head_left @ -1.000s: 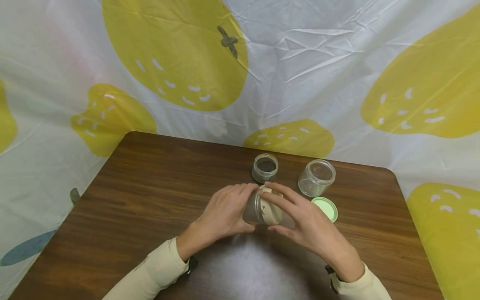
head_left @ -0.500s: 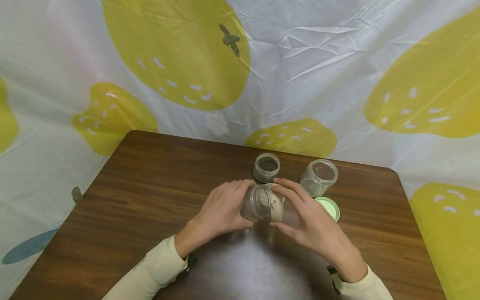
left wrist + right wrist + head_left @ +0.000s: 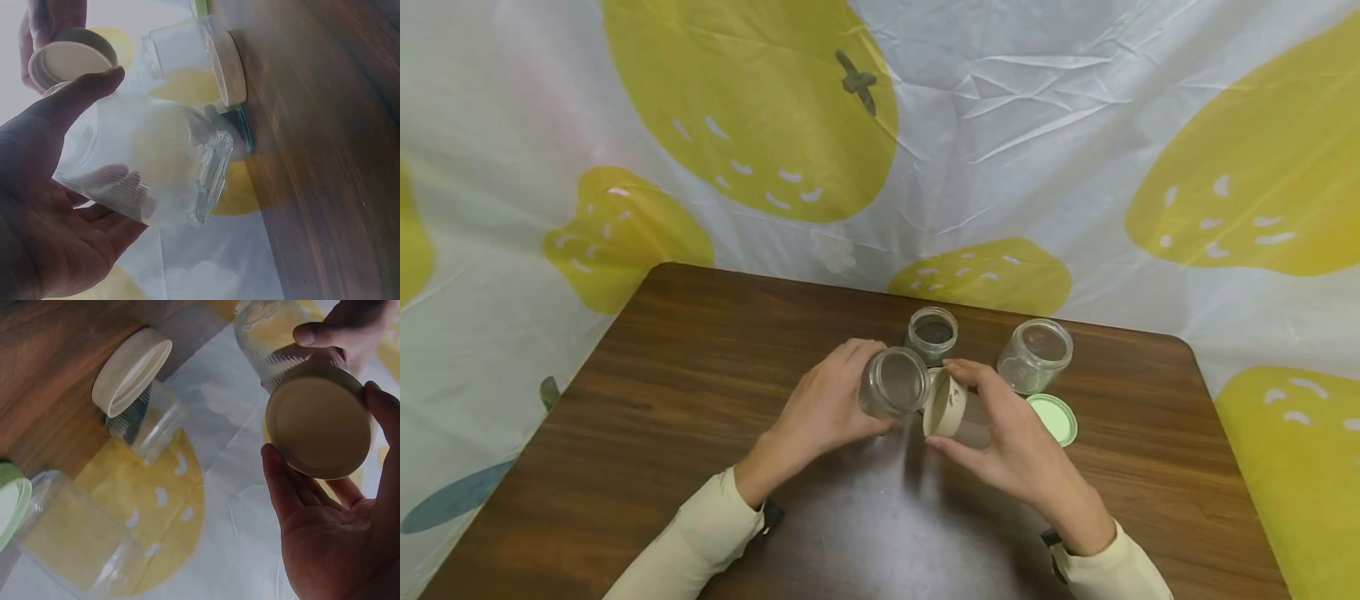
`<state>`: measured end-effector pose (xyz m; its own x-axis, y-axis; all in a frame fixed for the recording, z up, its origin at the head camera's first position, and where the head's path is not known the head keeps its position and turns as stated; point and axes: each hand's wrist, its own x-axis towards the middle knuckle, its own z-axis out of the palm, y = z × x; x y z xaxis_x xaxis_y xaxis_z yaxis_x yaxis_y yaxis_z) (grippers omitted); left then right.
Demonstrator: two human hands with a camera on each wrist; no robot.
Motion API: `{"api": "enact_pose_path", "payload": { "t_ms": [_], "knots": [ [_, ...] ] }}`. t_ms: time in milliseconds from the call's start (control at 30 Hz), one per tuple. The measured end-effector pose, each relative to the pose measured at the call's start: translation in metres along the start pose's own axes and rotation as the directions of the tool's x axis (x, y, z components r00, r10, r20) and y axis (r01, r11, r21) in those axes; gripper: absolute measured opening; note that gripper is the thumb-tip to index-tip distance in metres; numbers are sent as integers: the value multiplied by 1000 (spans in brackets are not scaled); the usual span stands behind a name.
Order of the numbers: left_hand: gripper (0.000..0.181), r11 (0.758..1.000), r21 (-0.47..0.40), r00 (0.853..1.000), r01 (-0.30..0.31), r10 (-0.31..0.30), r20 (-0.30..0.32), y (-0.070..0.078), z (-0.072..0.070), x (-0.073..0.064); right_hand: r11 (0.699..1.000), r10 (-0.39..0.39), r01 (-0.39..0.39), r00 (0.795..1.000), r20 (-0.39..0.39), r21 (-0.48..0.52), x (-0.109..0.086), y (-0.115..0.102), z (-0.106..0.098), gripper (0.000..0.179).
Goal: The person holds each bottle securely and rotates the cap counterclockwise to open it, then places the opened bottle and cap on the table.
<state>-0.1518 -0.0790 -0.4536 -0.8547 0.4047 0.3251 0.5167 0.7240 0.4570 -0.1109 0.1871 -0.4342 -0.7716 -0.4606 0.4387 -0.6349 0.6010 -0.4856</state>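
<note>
My left hand (image 3: 820, 408) grips a clear ribbed glass jar (image 3: 895, 383) round its side, tilted, with its open mouth towards the right hand. No contents show inside it in the left wrist view. Opposite, my right hand (image 3: 1018, 450) pinches a beige screw lid (image 3: 949, 408) by its rim between thumb and fingertips. That lid stands apart from the jar, its hollow side facing the jar, and brown marks show on its rim. In the right wrist view the lid's flat outer face (image 3: 322, 425) fills the space between the fingers.
Behind the hands, a small glass jar (image 3: 931, 333) has dark contents. A second beige lid (image 3: 131, 372) lies in front of it, partly hidden in the head view. To the right stands a larger clear jar (image 3: 1033, 358) with a pale green lid (image 3: 1052, 419) before it. A patterned cloth hangs behind the table.
One second ago the lid was on the jar's mouth. It has come off: the left hand has drawn the jar left and turned its mouth upward, while the right hand keeps the lid.
</note>
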Motion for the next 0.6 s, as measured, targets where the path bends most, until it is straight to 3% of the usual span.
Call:
{"api": "enact_pose_path", "payload": {
  "t_ms": [267, 600],
  "knots": [
    [97, 999, 30, 996, 44, -41, -84, -13, 0, 2, 998, 46, -46, 999, -5, -37, 3, -3, 14, 79],
    [95, 977, -95, 973, 194, -203, -108, -26, -7, 11, 993, 111, -110, 993, 26, -41, 12, -9, 30, 74]
  ]
}}
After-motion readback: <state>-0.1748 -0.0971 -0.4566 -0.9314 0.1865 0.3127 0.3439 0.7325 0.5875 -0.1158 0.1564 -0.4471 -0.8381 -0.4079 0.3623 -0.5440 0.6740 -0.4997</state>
